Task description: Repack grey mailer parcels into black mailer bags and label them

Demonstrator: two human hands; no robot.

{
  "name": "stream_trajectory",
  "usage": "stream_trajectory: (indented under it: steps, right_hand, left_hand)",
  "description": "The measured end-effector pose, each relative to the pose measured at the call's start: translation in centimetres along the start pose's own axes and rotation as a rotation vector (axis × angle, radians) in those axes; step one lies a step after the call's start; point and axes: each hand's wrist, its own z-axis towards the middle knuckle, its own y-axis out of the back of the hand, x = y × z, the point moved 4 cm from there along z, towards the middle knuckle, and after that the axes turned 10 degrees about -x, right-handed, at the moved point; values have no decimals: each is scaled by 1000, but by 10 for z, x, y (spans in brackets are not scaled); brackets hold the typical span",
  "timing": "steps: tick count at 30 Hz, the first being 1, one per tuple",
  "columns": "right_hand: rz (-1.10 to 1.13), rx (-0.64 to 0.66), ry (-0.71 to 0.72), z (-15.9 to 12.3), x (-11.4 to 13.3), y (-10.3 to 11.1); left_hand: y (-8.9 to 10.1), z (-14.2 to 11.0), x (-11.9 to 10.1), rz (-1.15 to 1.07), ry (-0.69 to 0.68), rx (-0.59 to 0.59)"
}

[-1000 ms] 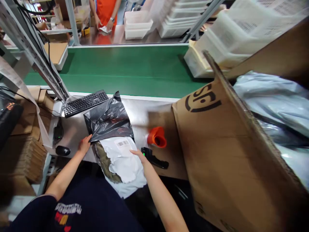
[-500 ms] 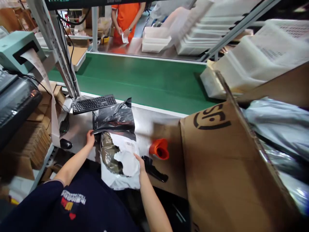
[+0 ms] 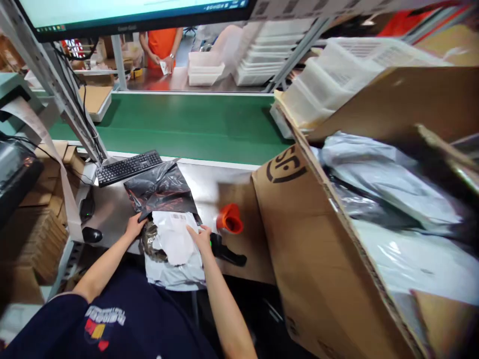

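Note:
A white plastic parcel (image 3: pixel 175 276) lies at the table's near edge, with a paper label and a torn or clear area showing olive-brown material. Its far end meets the mouth of a black plastic mailing bag (image 3: pixel 162 187); how far it sits inside is unclear. My left hand (image 3: pixel 135 227) is closed on the bag's near left corner. Over the parcel's right edge, my right hand (image 3: pixel 201 239) grips it with the thumb on top. Just right of that hand lies a black handheld scanner (image 3: pixel 230 254) with a green light. An orange hollow object (image 3: pixel 231 219) stands behind the scanner.
A large cardboard box (image 3: pixel 299 239) with plastic-wrapped parcels (image 3: pixel 374 174) stands at right. A keyboard (image 3: pixel 129 167) and mouse (image 3: pixel 92 234) are at left, below a monitor (image 3: pixel 138 15). Beyond runs a green conveyor belt (image 3: pixel 187 119). A co-worker in orange (image 3: pixel 160 45) holds paper.
The view has shifted, bringing in more of the monitor and box interior. My right hand has moved farther up the parcel's right side. My left hand keeps its hold on the bag.

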Motion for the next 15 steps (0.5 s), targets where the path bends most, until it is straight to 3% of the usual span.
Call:
stream_trajectory:
  steps: [3, 5, 8, 10, 15]
  right_hand:
    - [-87, -136, 194, -6, 19, 9]
    - [-136, -136, 281, 2, 40, 6]
    - [-169, -94, 243, 26, 69, -7]
    - [-183, -74, 194, 37, 79, -15]
    - [-221, -80, 182, 16, 65, -2]
  left_hand:
    - [0, -16, 10, 98, 2, -95]
    - [-4, -22, 15, 98, 89, -206]
    - [-17, -24, 18, 16, 262, -265]
    - [-23, -21, 17, -38, 293, -258]
    - [-12, -15, 26, -68, 276, -270]
